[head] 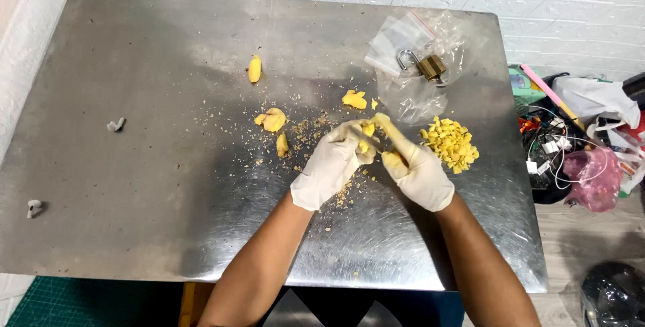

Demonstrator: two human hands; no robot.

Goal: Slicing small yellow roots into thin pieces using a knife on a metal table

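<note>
Both gloved hands are working above the table (134, 166): left hand (332, 164) fingers pinching a small yellow ginger piece (367, 129), right hand (416, 169) closed round something unclear; firm, light, probably slippery, best pinched at its ends

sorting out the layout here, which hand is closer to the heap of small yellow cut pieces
Right. The right hand sits just beside the heap of cut yellow pieces, at its near-left edge, almost touching. The left hand is further off, beyond the right hand, holding a yellow piece.
</note>
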